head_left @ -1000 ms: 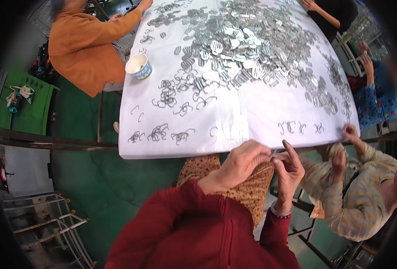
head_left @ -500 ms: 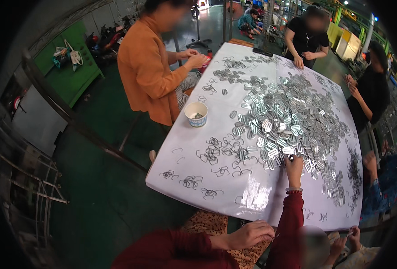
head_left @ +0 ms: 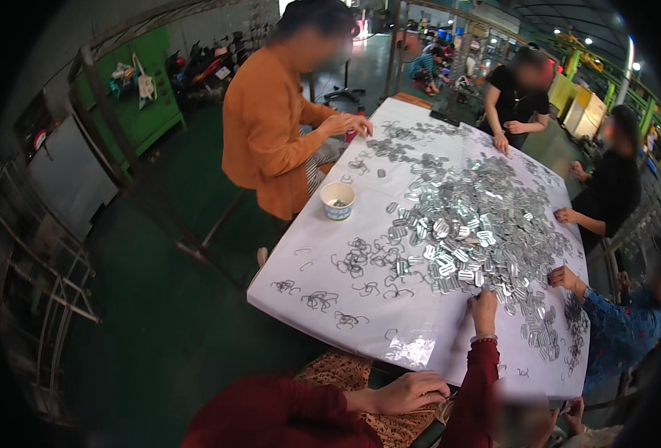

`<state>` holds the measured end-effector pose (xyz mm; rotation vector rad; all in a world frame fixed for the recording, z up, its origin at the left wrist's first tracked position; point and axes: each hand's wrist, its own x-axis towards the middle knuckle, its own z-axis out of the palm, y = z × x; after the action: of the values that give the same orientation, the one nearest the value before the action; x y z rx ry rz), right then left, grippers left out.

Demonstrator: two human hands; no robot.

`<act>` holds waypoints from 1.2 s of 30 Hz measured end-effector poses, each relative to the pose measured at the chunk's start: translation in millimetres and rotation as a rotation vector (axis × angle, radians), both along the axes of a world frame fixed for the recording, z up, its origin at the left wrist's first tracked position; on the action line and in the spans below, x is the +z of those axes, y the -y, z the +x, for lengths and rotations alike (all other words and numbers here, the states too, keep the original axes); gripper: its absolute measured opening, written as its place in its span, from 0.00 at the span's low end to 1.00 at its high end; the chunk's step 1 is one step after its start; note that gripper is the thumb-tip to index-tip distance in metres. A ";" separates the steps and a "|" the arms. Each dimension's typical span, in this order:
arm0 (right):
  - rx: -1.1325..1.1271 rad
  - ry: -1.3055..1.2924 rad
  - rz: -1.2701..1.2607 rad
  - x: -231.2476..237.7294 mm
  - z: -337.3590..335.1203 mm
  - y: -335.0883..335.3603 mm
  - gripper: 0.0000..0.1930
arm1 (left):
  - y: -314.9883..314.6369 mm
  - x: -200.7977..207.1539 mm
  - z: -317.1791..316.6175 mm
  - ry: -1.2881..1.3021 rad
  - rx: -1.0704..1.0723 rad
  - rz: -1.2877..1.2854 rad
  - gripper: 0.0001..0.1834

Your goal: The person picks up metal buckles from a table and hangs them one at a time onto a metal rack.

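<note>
My right hand (head_left: 484,312), in a maroon sleeve, reaches over the table to the near edge of a heap of flat silver slotted metal buckles (head_left: 487,224). Its fingers are bent downward at the heap; what is between them is hidden. Below the table's near edge, over my lap, rests my left hand (head_left: 414,392). The fingers there are curled and pressed together, and anything in them is too small to make out. Left of the heap lie thin dark bent wire pieces (head_left: 356,257) in loose clusters.
A blue-and-white paper cup (head_left: 338,201) with small pieces inside stands on the white-covered table (head_left: 345,291). A person in orange (head_left: 267,127) sits at the left. Several people work along the far and right sides. Another person's hands (head_left: 571,414) are close at the lower right.
The whole view has shifted. At the left, the person in orange has stretched a hand onto the table. A blue-sleeved person has reached to the heap. My right hand remains at its near edge.
</note>
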<state>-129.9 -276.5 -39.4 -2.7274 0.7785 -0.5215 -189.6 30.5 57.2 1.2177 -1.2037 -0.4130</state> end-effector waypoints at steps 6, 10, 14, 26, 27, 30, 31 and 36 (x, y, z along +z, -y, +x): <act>0.021 0.075 -0.080 1.3 -19.2 12.8 0.08 | 6.5 7.6 -6.6 0.072 0.003 0.007 0.07; 0.007 0.486 0.947 60.6 -69.9 -60.1 0.08 | 4.8 7.8 -2.4 0.023 0.024 0.009 0.07; -0.007 0.650 1.037 108.0 -138.1 -129.5 0.10 | 13.6 2.9 0.2 -0.010 0.032 0.009 0.06; -0.216 0.839 0.787 145.2 -185.0 -206.2 0.12 | 17.3 8.1 -1.4 0.143 0.131 0.027 0.06; -0.183 0.877 0.804 146.6 -184.7 -205.0 0.12 | 19.0 8.7 0.4 0.185 0.110 -0.009 0.07; -0.155 0.845 0.846 142.6 -190.4 -206.4 0.12 | 9.1 0.3 -4.7 0.116 0.110 0.030 0.11; -0.161 0.840 0.855 140.8 -190.4 -207.1 0.12 | 5.4 0.0 -5.1 0.067 0.138 0.032 0.12; -0.157 0.813 0.873 142.3 -195.9 -209.4 0.11 | -2.1 -18.0 68.8 0.176 0.461 0.234 0.12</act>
<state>-325.8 -67.2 103.0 -1.4769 0.7351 -0.9493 -120.8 32.5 39.2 1.7128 -0.9963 -0.1039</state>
